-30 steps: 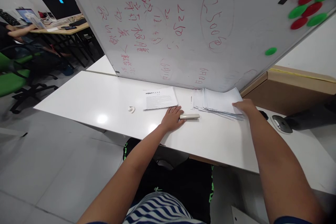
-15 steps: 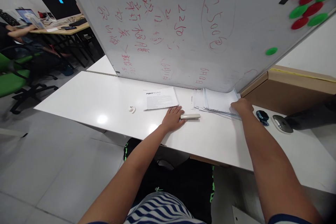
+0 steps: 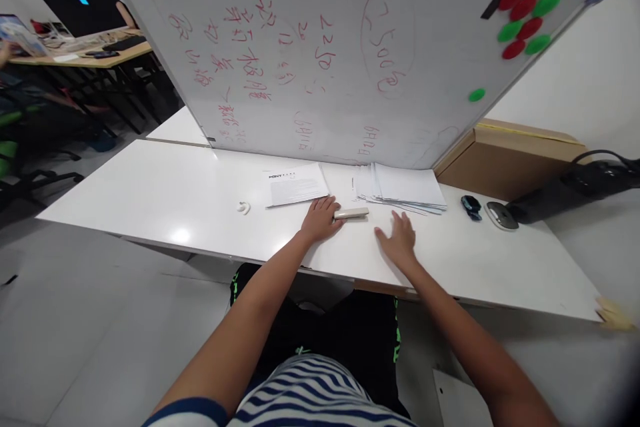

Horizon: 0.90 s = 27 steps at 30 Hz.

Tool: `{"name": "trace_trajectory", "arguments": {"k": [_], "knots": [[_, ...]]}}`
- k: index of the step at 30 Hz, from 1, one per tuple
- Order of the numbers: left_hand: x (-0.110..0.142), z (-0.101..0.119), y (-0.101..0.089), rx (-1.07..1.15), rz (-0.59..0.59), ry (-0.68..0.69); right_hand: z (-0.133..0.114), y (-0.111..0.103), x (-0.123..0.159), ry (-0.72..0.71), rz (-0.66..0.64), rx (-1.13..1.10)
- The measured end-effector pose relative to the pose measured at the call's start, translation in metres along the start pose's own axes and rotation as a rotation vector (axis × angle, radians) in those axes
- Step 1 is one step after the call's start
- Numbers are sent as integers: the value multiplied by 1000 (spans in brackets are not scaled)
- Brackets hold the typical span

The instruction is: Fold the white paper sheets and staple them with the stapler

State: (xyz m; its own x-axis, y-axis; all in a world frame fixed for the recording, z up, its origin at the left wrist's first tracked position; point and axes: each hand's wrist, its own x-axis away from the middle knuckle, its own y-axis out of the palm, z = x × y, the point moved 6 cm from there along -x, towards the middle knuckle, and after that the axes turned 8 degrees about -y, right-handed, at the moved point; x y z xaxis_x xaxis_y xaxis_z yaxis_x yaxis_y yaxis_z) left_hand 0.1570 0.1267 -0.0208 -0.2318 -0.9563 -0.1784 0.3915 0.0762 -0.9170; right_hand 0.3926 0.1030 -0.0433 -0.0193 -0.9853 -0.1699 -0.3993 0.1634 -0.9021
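Observation:
My left hand (image 3: 320, 220) rests on the white table, with one end of a pale stapler (image 3: 352, 213) held between thumb and fingers. The stapler lies pointing to the right. Just beyond my left fingertips is a stack of printed sheets (image 3: 299, 189) with a dark heading. My right hand (image 3: 399, 240) is open and holds nothing, its thumb and fingers apart, low over the table or touching it; I cannot tell which. Ahead of it lies a fanned pile of white papers (image 3: 407, 185) near the foot of the whiteboard.
A small white curled object (image 3: 243, 207) lies on the table's left part. A whiteboard (image 3: 340, 93) with red writing and magnets stands along the back. To the right are a cardboard box (image 3: 505, 157), a dark watch (image 3: 471, 205) and a computer mouse (image 3: 501, 215). A person sits far left.
My right hand has let go of the paper pile's right edge and moved left and nearer to me. My left hand stays at the stapler. The whole view has shifted somewhat.

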Motion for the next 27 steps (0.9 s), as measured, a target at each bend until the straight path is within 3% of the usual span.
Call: {"name": "trace_trajectory", "arguments": {"k": [5, 8, 10, 13, 15, 18, 20, 27], "knots": [[7, 4, -7, 37, -16, 6, -26, 14, 15, -24, -16, 107], [20, 3, -23, 7, 71, -5, -26, 11, 16, -22, 29, 99], [26, -6, -36, -65, 127, -54, -26, 9, 17, -34, 64, 94], [23, -38, -53, -174, 152, -212, -29, 8, 18, -50, 88, 95], [16, -65, -60, -223, 117, -306, -31, 8, 18, -53, 80, 90], [6, -90, -56, -246, -132, -268, -31, 7, 18, -54, 80, 74], [7, -95, -56, -267, -229, -225, -32, 6, 18, -58, 96, 63], [23, -85, -79, -401, -189, -234, -34, -5, 19, -103, 190, -40]]}}
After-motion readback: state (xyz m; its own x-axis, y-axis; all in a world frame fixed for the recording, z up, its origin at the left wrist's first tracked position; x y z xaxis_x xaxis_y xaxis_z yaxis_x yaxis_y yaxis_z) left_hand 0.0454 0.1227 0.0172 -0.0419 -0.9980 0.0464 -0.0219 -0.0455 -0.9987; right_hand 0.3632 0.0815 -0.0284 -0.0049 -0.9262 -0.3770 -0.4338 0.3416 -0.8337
